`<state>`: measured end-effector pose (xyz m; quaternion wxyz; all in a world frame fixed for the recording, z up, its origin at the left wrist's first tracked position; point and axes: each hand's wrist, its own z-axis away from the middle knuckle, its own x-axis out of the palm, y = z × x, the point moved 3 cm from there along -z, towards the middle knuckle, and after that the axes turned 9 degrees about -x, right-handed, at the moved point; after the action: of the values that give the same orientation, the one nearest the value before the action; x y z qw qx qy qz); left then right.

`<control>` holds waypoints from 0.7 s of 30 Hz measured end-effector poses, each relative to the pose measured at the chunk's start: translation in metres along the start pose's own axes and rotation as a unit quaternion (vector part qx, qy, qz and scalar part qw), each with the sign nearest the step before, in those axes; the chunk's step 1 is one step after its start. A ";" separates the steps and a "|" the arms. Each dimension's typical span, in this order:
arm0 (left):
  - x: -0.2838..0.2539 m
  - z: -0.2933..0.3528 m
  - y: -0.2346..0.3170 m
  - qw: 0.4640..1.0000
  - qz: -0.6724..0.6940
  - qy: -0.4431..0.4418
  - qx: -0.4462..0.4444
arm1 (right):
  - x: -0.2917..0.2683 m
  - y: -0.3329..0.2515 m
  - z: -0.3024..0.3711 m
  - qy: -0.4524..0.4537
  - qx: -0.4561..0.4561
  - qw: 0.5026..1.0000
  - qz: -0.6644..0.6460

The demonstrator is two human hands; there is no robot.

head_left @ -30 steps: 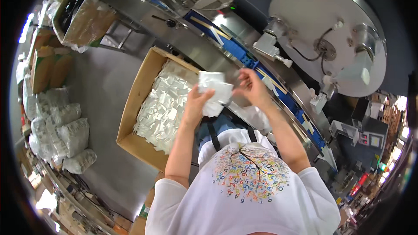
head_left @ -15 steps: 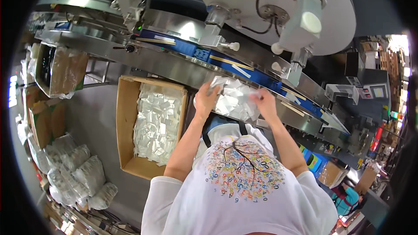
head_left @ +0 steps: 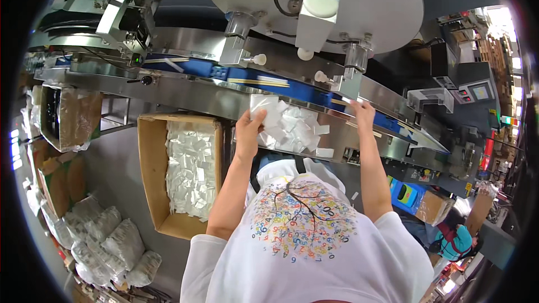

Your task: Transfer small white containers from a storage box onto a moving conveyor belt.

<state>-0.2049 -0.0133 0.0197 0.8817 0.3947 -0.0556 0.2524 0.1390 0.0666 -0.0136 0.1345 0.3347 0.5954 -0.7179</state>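
Note:
My left hand (head_left: 248, 131) grips a small bunch of flat white packets (head_left: 265, 106), its thumb across their face. Beside it, a loose heap of the same white packets (head_left: 295, 129) lies on the metal ledge in front of me. My right hand (head_left: 364, 115) reaches over the blue conveyor belt (head_left: 306, 91), fingers closed around the end of a white packet (head_left: 346, 100) just above the belt. Pale wooden sticks (head_left: 258, 82) lie along the belt in its compartments, some with a white packet next to them.
A cardboard box (head_left: 151, 174) filled with white packets stands to my left. Over the belt hangs a round machine plate (head_left: 314, 11) with metal brackets. Filled clear bags (head_left: 120, 241) sit on the floor at left. A person in turquoise (head_left: 455, 241) is at the lower right.
My right hand has moved from the heap out to the right, over the belt. My left hand has lifted a bunch of packets off the heap's left side. The view has shifted.

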 end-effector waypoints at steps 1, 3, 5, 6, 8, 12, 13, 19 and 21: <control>0.003 -0.002 -0.004 0.999 0.035 -0.015 -0.019 | 0.009 -0.023 0.009 -0.050 0.103 0.992 -0.059; 0.016 -0.002 -0.006 0.998 0.043 -0.030 -0.035 | 0.038 -0.046 0.015 -0.148 0.179 0.936 -0.263; 0.032 0.001 -0.001 0.994 0.055 -0.083 -0.043 | 0.064 -0.027 0.007 -0.149 0.122 0.943 -0.272; 0.025 -0.002 -0.006 0.996 0.052 -0.060 -0.041 | 0.072 -0.043 0.016 -0.162 0.121 0.940 -0.275; 0.018 -0.006 -0.010 0.997 0.031 -0.055 -0.037 | 0.066 -0.097 0.035 -0.143 -0.079 0.986 -0.043; 0.024 0.004 -0.005 0.996 -0.054 -0.045 -0.057 | 0.106 -0.130 0.062 -0.301 0.000 0.925 -0.233; 0.023 0.004 -0.005 0.992 -0.105 -0.024 -0.060 | 0.118 -0.126 0.056 -0.297 -0.040 0.936 -0.185; -0.006 -0.004 -0.003 0.994 0.084 0.010 -0.070 | 0.145 -0.127 0.022 -0.240 0.036 0.955 -0.172; -0.004 -0.001 0.002 0.990 0.121 0.034 -0.069 | 0.141 -0.109 0.035 -0.165 -0.263 0.951 -0.014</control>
<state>-0.2098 -0.0132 0.0193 0.8712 0.3140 -0.0903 0.3664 -0.0413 0.0903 -0.0183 0.3040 0.1564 0.7373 -0.5826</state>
